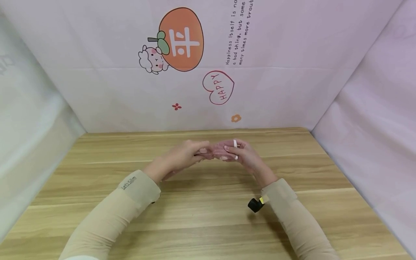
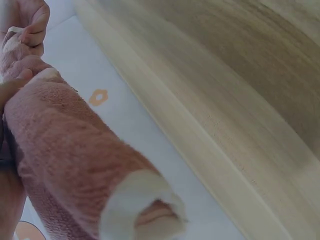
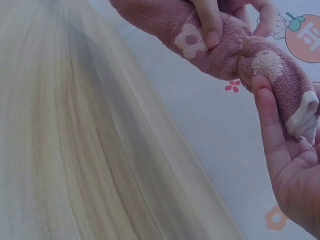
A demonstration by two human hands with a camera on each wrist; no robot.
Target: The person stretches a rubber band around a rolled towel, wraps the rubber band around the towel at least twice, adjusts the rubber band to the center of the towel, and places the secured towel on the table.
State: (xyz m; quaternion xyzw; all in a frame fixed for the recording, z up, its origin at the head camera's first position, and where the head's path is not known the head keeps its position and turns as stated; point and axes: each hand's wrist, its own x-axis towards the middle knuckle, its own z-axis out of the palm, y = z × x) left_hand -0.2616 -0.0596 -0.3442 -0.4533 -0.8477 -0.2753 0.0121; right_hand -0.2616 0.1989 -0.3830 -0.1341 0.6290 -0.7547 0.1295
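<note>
- Above the tabletop (image 1: 201, 224), toward twelve o'clock, held a rolled pink towel (image 3: 220, 62).
- Toward nine o'clock, gripped it with fingers (image 3: 266, 15) of the left hand (image 1: 185, 153); toward three, near its white-edged end, with the right hand (image 1: 247, 154).
- Seemed mid-shaping; likely called for steadying the narrowed neck (image 3: 241, 59) between.

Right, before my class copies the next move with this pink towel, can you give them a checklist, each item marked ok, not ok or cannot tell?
1. Left hand gripping the towel: ok.
2. Right hand gripping the towel near one end: ok.
3. Towel held above the table: ok.
4. Towel narrowed between the hands: ok, it pinches in there.
5. White trim tucked out of sight: not ok, it shows at both ends.
6. Narrow part fastened: cannot tell.
</note>
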